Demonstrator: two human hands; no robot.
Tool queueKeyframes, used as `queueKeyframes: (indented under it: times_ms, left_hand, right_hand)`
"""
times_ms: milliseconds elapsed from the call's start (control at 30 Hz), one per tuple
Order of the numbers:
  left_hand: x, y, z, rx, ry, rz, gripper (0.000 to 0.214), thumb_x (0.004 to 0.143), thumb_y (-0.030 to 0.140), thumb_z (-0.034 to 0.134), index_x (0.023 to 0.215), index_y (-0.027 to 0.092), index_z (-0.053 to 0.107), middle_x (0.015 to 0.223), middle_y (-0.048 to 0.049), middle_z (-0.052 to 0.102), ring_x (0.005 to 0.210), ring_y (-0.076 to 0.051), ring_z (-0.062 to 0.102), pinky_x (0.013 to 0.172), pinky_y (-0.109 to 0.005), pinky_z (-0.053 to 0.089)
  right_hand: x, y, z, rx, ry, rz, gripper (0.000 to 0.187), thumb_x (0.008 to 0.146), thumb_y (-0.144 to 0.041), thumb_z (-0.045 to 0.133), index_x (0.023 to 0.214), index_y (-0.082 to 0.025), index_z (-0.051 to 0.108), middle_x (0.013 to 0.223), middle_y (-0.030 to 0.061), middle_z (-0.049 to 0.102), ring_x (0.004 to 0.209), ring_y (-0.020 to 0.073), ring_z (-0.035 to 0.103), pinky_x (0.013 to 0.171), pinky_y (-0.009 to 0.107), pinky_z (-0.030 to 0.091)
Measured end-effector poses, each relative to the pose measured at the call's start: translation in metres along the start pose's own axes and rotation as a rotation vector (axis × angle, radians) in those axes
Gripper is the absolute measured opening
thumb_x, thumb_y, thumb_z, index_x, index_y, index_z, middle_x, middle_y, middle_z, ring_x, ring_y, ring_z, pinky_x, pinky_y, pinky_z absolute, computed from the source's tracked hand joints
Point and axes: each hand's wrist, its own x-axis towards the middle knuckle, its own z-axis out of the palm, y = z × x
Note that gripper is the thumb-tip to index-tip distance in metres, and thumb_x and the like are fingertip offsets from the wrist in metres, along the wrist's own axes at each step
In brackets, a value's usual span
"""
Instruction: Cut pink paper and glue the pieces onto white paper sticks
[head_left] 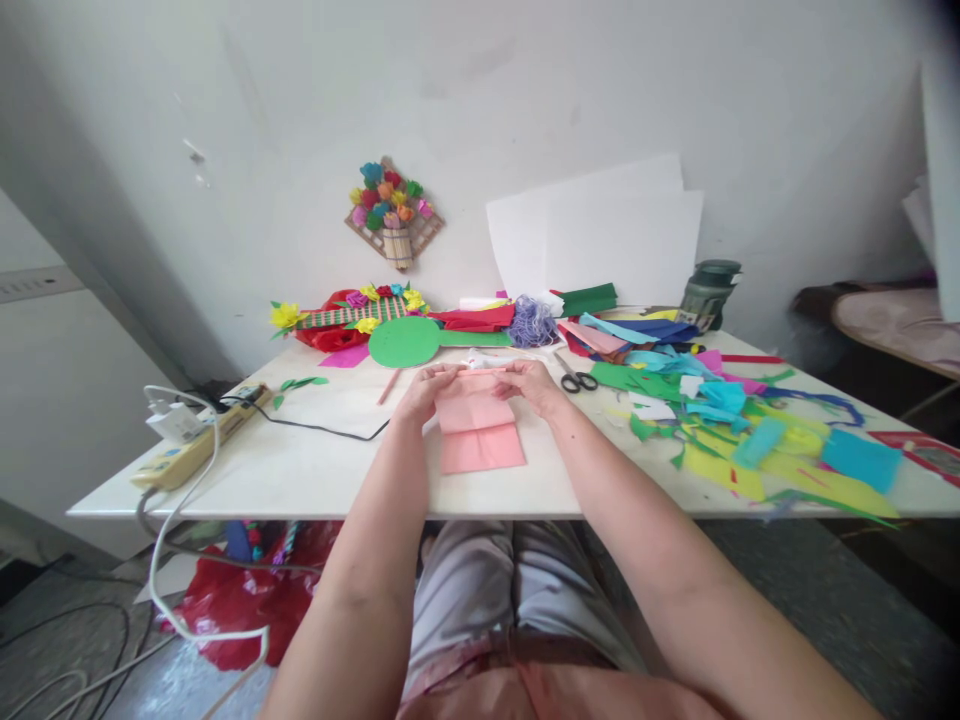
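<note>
A creased sheet of pink paper (474, 412) is held up by its far edge just above the table. My left hand (429, 390) pinches its left corner, and my right hand (529, 388) grips the right corner. Below it another pink paper piece (484, 450) lies on the white tabletop; whether the two are joined I cannot tell. Scissors with black handles (579, 381) rest right of my right hand. Just left of my left hand is a thin pink strip (388, 386).
A green paper disc (405, 342) and a purple shredded bundle (532, 322) lie behind my hands. Colourful paper scraps (720, 430) cover the right side. A dark bottle (709, 295) stands at the back right. At the left sits a power strip (202, 440) with cables.
</note>
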Motion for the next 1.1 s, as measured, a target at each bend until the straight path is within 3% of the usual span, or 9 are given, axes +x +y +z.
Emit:
queueKeyframes:
  times_ms: [300,567,1100]
  left_hand:
    - [0.0008,-0.0008,-0.0029,0.01,0.006,0.011,0.038,0.056,0.031,0.076,0.088,0.011,0.069,0.065,-0.0042,0.065,0.053,-0.012,0.057,0.052,-0.022,0.041]
    - [0.0014,-0.0019,-0.0047,0.016,0.009,0.0,0.043,0.055,0.033,0.077,0.091,0.012,0.069,0.066,-0.0049,0.065,0.053,-0.012,0.057,0.053,-0.024,0.042]
    - [0.0008,-0.0014,-0.0068,0.055,-0.028,0.008,0.04,0.057,0.031,0.076,0.091,0.011,0.068,0.067,-0.0051,0.065,0.055,-0.012,0.058,0.053,-0.023,0.042]
  right_hand:
    - [-0.0008,-0.0008,0.0005,0.012,-0.018,-0.009,0.022,0.059,-0.025,0.076,0.06,-0.013,0.057,0.053,0.0027,0.064,0.047,0.014,0.062,0.045,0.022,0.052]
    - [-0.0005,-0.0005,0.0004,0.015,-0.02,-0.024,0.021,0.059,-0.024,0.074,0.072,-0.013,0.063,0.054,0.0017,0.065,0.047,0.0134,0.062,0.046,0.022,0.052]
    - [-0.0003,-0.0004,-0.0006,0.021,-0.007,0.017,0.019,0.058,-0.021,0.074,0.06,-0.013,0.057,0.052,0.0027,0.064,0.046,0.0143,0.062,0.043,0.022,0.051]
